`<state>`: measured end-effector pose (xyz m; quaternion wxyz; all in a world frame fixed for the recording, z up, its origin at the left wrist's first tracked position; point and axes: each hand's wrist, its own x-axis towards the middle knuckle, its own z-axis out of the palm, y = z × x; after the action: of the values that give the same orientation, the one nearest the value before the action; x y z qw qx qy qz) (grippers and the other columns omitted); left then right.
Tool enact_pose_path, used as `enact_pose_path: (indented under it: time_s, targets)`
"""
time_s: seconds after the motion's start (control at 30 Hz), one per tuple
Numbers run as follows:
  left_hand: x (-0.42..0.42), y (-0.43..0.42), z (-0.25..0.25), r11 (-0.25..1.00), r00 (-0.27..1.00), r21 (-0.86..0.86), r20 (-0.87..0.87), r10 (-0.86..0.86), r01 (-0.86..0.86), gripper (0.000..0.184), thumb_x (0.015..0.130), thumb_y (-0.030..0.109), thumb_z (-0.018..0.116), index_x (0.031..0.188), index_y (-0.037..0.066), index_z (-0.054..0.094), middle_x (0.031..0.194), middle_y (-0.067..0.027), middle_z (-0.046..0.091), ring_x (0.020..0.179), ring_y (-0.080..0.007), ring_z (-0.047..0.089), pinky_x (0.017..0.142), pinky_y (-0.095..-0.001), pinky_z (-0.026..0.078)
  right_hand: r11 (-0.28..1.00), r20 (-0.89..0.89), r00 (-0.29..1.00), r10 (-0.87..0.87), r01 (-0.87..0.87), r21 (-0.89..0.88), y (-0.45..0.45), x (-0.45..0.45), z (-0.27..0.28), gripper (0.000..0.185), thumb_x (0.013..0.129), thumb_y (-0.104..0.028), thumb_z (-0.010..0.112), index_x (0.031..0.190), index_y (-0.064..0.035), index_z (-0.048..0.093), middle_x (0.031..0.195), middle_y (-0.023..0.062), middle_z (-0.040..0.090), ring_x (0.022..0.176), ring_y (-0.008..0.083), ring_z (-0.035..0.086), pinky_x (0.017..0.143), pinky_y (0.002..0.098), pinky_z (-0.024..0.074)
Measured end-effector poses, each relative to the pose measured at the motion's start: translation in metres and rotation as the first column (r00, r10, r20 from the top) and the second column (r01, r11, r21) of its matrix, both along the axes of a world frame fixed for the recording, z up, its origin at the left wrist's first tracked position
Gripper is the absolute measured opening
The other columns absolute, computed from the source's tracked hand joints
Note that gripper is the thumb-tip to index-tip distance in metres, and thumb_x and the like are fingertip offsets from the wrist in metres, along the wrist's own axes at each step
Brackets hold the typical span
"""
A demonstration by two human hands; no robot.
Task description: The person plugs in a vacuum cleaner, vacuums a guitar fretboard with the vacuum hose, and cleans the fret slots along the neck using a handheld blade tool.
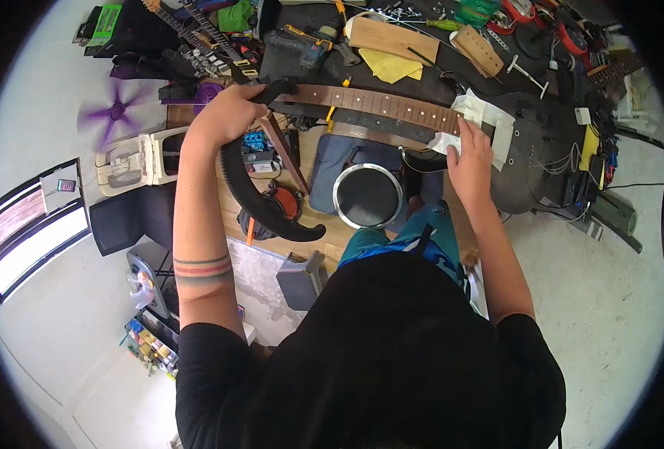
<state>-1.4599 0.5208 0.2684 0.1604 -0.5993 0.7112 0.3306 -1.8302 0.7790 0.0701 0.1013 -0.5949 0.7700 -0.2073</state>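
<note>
My left hand (231, 116) is closed around the upper part of a black curved, ribbed piece (250, 198) with a hooked end; I cannot tell its kind. Close by runs a guitar neck (377, 103) with a brown fretboard and pale dot inlays, lying along the near side of the bench. Its left end meets black material beside my fingers. With fingers extended, my right hand (470, 153) rests on the neck's right end. White paper (489, 120) lies around that end, over part of a dark surface. A brown wooden bar (285, 153) slants below my left hand.
A cordless drill (317, 52), a wooden board (393, 41), a yellow cloth (388, 66) and a drilled wooden block (478, 51) lie on the bench. Below stands a round black stool (368, 196). A purple fan (116, 111) is at left, a grey step stool (302, 280) by my legs.
</note>
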Motion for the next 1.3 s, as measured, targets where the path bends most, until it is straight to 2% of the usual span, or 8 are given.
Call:
enact_pose_path:
  time_s: [0.17,0.27,0.47,0.77,0.97,1.07,1.2,1.3]
  targets:
    - [-0.024,0.014,-0.004,0.996,0.997,-0.05,0.013,-0.079,0.08,0.066,0.094,0.024,0.073,0.156,0.001,0.063,0.121,-0.0243,0.08,0.107,-0.0278,0.077,0.101,-0.0374,0.054,1.0,0.034,0.999,0.021,-0.021,-0.002,0.002,-0.004,0.0,0.07,0.091,-0.009,0.08,0.156,-0.0033,0.055,0.154,0.0154,0.058,0.137,0.0386,0.056,0.115,0.0517,0.0455]
    - [-0.048,0.023,0.007,0.995,0.995,-0.021,0.007,-0.101,0.101,0.067,0.094,0.025,0.073,0.156,0.001,0.063,0.137,-0.0288,0.075,0.123,-0.0336,0.075,0.111,-0.0379,0.051,1.0,0.044,0.999,0.022,-0.022,0.007,0.005,-0.005,-0.001,0.069,0.091,-0.01,0.079,0.156,-0.0031,0.055,0.155,0.0149,0.058,0.139,0.0385,0.055,0.117,0.0516,0.0446]
    - [-0.079,0.036,-0.011,0.974,0.977,-0.089,-0.012,-0.212,0.211,0.067,0.094,0.025,0.073,0.156,0.003,0.063,0.136,-0.0287,0.075,0.123,-0.0378,0.075,0.111,-0.0395,0.052,1.0,0.076,0.997,0.02,-0.02,0.011,0.007,-0.009,-0.003,0.069,0.094,-0.009,0.077,0.158,-0.0046,0.054,0.157,0.0141,0.057,0.141,0.0378,0.054,0.119,0.0502,0.0433]
    - [-0.137,0.059,-0.002,0.953,0.955,-0.072,-0.007,-0.296,0.295,0.065,0.094,0.025,0.071,0.156,0.004,0.063,0.135,-0.0302,0.074,0.124,-0.0426,0.073,0.109,-0.0427,0.054,0.999,0.091,0.994,0.054,-0.054,-0.002,0.014,-0.017,-0.006,0.068,0.096,-0.011,0.075,0.16,-0.0047,0.052,0.159,0.0126,0.056,0.142,0.0354,0.054,0.12,0.0497,0.0417]
    - [-0.088,0.038,-0.007,0.98,0.982,-0.061,0.003,-0.188,0.188,0.067,0.094,0.023,0.071,0.156,0.001,0.062,0.132,-0.0283,0.077,0.119,-0.0342,0.076,0.108,-0.0386,0.053,0.997,0.076,0.995,0.07,-0.071,0.01,0.019,-0.019,-0.004,0.069,0.095,-0.012,0.076,0.159,-0.0041,0.052,0.159,0.0116,0.057,0.145,0.0324,0.053,0.121,0.05,0.0409]
    - [-0.063,0.027,-0.007,0.994,0.994,-0.024,-0.009,-0.108,0.108,0.061,0.092,0.021,0.07,0.151,0.006,0.068,0.12,-0.0298,0.079,0.112,-0.0379,0.078,0.103,-0.041,0.056,0.997,0.081,0.994,0.074,-0.076,0.011,0.02,-0.019,-0.005,0.068,0.095,-0.012,0.075,0.159,-0.0041,0.052,0.159,0.0113,0.056,0.145,0.0325,0.053,0.122,0.0502,0.0406]
    - [-0.069,0.032,-0.006,0.99,0.991,-0.05,-0.012,-0.13,0.129,0.068,0.094,0.022,0.072,0.157,0.0,0.061,0.128,-0.0266,0.078,0.114,-0.0279,0.075,0.106,-0.0352,0.052,0.997,0.085,0.993,0.078,-0.079,0.015,0.019,-0.02,-0.005,0.068,0.095,-0.012,0.075,0.158,-0.0041,0.053,0.16,0.0113,0.056,0.145,0.0329,0.053,0.122,0.0503,0.0406]
    - [-0.098,0.041,0.001,0.989,0.988,-0.001,0.026,-0.149,0.149,0.068,0.093,0.024,0.073,0.156,0.002,0.062,0.131,-0.0287,0.076,0.118,-0.03,0.076,0.108,-0.0367,0.052,0.997,0.093,0.993,0.077,-0.078,0.012,0.019,-0.02,-0.004,0.068,0.094,-0.011,0.075,0.158,-0.0041,0.053,0.16,0.0116,0.056,0.144,0.0332,0.053,0.122,0.05,0.0408]
